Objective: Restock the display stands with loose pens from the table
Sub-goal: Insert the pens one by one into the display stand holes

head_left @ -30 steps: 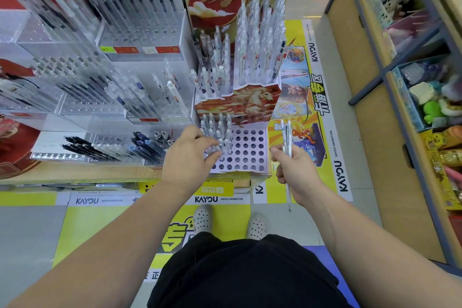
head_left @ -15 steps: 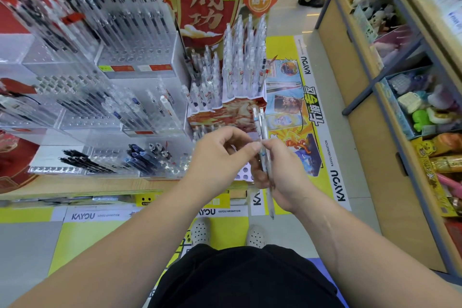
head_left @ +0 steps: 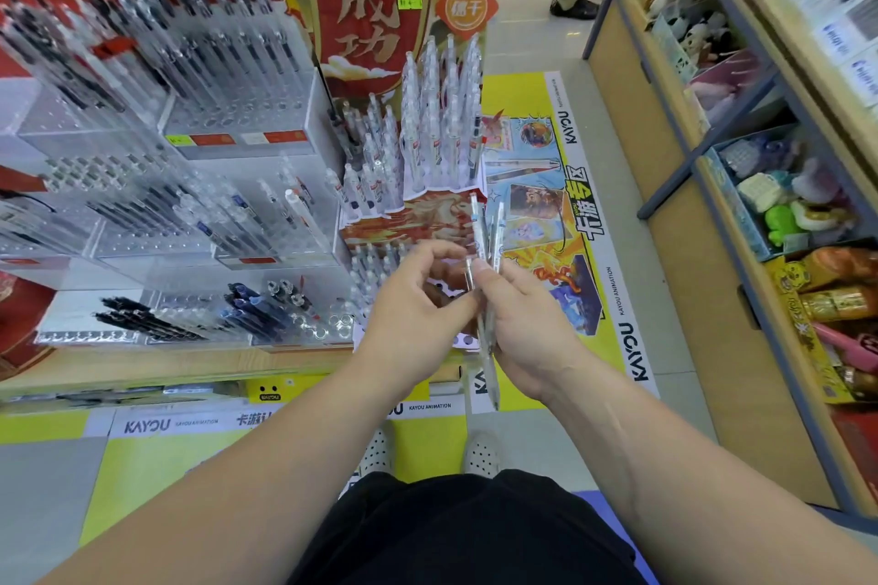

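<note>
My right hand grips a small bundle of clear pens upright, tips pointing down past the wrist. My left hand pinches one pen of that bundle between thumb and forefinger, just in front of the stepped display stand with the red horse print. The stand's upper tiers hold several clear pens. Its lowest perforated tier is mostly hidden behind my hands.
Clear acrylic racks full of black and blue pens fill the wooden table to the left. A wooden shelf unit with toys stands at the right. Someone's leg and shoe show at the far end of the aisle.
My left hand left the stand's lowest tier and came to the pen bundle. My right hand lifted the bundle toward the middle. The view tilted upward.
</note>
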`<state>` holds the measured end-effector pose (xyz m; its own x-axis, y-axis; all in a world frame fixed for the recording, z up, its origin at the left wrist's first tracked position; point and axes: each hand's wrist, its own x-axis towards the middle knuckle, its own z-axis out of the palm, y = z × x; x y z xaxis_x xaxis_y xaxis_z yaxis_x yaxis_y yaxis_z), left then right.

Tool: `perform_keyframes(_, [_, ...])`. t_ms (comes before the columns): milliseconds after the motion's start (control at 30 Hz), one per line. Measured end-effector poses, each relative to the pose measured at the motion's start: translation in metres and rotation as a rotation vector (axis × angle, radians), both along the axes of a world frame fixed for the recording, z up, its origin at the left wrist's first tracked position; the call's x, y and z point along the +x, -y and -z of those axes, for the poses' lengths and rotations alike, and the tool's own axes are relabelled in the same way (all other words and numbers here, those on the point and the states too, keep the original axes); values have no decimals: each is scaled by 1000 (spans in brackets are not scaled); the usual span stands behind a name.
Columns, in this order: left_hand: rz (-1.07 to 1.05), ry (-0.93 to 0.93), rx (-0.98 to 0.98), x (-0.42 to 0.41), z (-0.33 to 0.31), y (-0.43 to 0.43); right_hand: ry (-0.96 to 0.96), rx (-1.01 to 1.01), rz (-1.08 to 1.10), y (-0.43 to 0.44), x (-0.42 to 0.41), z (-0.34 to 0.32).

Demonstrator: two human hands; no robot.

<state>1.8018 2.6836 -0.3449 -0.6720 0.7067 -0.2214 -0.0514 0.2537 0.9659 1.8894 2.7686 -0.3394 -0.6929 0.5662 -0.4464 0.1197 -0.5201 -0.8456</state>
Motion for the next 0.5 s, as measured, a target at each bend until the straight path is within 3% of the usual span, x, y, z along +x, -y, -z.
perform_keyframes(133, [-75, -105, 4, 2, 5, 3, 38, 78, -28, -1, 1, 4])
perform_keyframes(300, [-135, 15, -3, -6, 11, 10, 119, 115, -70, 0, -3, 18])
perform_keyframes(500, [-168, -74, -11, -35, 1, 39, 350, 329, -144, 0, 3, 38])
